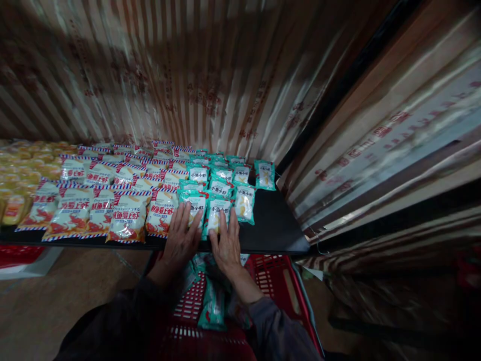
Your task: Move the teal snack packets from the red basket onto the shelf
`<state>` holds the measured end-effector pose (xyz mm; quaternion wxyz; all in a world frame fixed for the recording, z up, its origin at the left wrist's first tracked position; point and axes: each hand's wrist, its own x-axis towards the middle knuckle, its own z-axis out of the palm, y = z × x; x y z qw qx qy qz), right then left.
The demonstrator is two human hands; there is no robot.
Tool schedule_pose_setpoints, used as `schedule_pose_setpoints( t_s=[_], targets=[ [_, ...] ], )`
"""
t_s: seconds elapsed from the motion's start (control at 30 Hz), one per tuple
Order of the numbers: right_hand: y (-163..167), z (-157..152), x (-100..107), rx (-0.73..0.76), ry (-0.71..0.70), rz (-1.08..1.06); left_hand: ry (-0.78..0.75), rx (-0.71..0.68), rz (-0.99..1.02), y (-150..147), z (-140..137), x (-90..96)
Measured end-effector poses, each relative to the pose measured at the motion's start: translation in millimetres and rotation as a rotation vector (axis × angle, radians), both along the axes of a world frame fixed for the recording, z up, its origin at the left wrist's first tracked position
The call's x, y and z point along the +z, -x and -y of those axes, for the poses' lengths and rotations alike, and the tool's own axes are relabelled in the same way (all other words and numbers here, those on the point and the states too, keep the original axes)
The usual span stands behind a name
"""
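Note:
Both hands reach over the front edge of a black shelf (280, 225). My left hand (181, 235) lies with fingers outstretched at the left side of a teal snack bag (195, 204). My right hand (226, 240) rests its spread fingers against the front of another teal snack bag (217, 206). Neither hand is wrapped round a bag. More teal bags stand in rows behind, one of them (245, 203) just right of my right fingertips. Red-and-white striped snack bags (127, 215) stand close by my left hand.
Below the shelf, a red plastic basket (265, 273) holds several teal bags (212, 306). Yellow packages (26, 175) fill the shelf's left end. Stacked, plastic-wrapped cartons (210, 65) rise behind, and more wrapped goods (391, 130) stand at the right. A metal hook (321, 245) hangs near the shelf's right corner.

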<state>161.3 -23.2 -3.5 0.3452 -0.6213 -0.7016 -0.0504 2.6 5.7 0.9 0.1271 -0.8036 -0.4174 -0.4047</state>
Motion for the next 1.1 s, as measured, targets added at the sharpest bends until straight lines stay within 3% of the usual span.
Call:
schedule_pose_setpoints(
  t_s=[0.17, 0.5, 0.7, 0.83, 0.97, 1.1],
  targets=[
    [-8.5, 1.7, 0.4, 0.012, -0.012, -0.051, -0.027, 0.018, 0.02, -1.1, 0.3, -0.1],
    [-34.1, -14.8, -1.6, -0.162, -0.145, -0.161, -0.094, 0.028, 0.014, -5.3, 9.9, 8.4],
    [-62.2, -41.4, -3.9, -0.305, -0.124, -0.271, -0.085, -0.14, 0.03, -20.4, 36.8, 18.4],
    [-80.2, -48.4, -8.3, -0.289, -0.091, -0.346, 0.151, -0.337, 0.107, -51.1, 64.9, 25.6],
    [-93.4, -49.1, -13.8, -0.193, -0.004, -0.405, 0.371, -0.324, 0.251, -106.6, 71.2, 31.3],
    [-109.0, -53.0, -17.1, -0.076, 0.031, -0.471, 0.507, -0.19, 0.367, -161.5, 44.5, 24.2]
  ],
)
